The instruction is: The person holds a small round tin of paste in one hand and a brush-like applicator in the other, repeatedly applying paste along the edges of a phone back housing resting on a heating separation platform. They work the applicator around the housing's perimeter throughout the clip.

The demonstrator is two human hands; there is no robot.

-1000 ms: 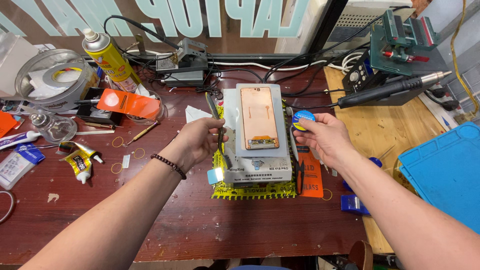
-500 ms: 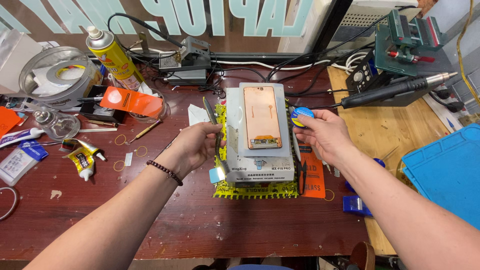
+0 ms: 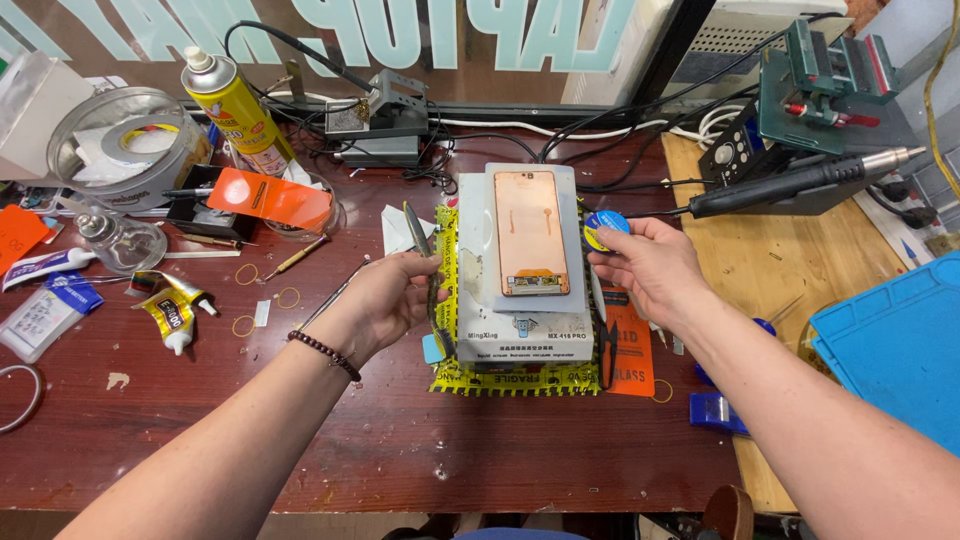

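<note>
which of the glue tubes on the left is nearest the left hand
The yellow and black glue tube, lying just left of the left hand; the white tube lies farther out toward the table's left edge.

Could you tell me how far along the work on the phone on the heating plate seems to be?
Done: the copper-backed phone lies flat on the grey heating plate. In hand: the left hand holds a thin metal tool beside the plate, and the right hand pinches a small blue and yellow spool. Left: neither tool nor spool touches the phone yet.
</note>
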